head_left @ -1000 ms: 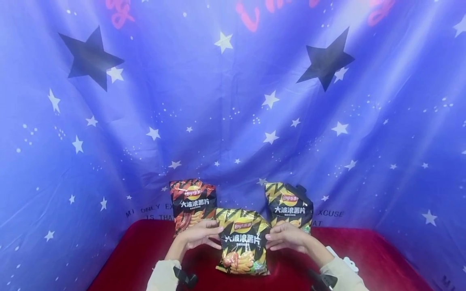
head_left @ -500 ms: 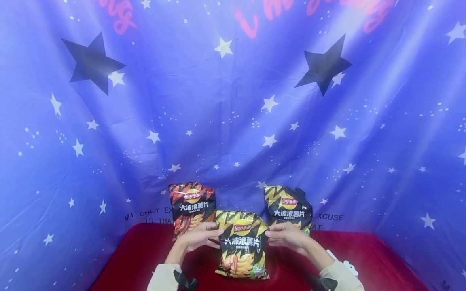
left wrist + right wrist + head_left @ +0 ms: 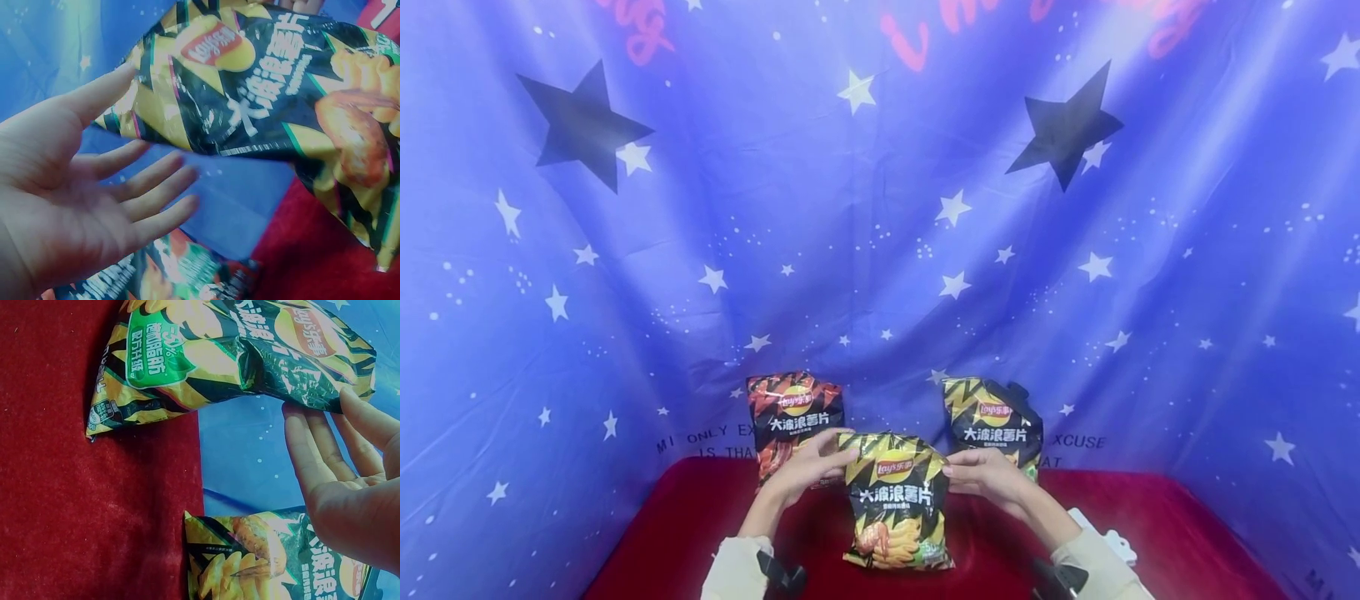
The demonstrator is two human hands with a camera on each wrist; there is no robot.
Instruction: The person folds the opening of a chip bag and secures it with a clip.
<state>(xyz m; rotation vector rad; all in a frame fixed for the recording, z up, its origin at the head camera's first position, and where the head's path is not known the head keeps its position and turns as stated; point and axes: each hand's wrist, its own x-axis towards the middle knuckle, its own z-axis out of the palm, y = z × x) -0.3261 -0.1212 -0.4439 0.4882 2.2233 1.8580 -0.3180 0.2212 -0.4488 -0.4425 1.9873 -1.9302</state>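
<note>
A yellow-and-black bag of chips [image 3: 895,500] stands upright at the front middle of the red cloth. My left hand [image 3: 802,467] is at its upper left corner. In the left wrist view, the thumb of my left hand [image 3: 81,187] touches the bag's edge, while the other fingers are spread and nearly straight beside it. On the opposite side my right hand [image 3: 988,479] pinches the bag's edge, thumb in front and fingers partly hidden behind, as the right wrist view shows on the chip bag [image 3: 206,356].
Behind on the left stands a red-and-black chip bag [image 3: 797,408]. A second yellow-and-black chip bag [image 3: 992,412] stands behind on the right, with a dark object at its top corner. A white item [image 3: 1120,546] lies by my right sleeve. A blue star-printed curtain [image 3: 865,208] surrounds the red cloth [image 3: 1157,533].
My left hand has slid up the front bag's side to its upper corner. My right hand has risen slightly along the other edge. The bags stay about where they were.
</note>
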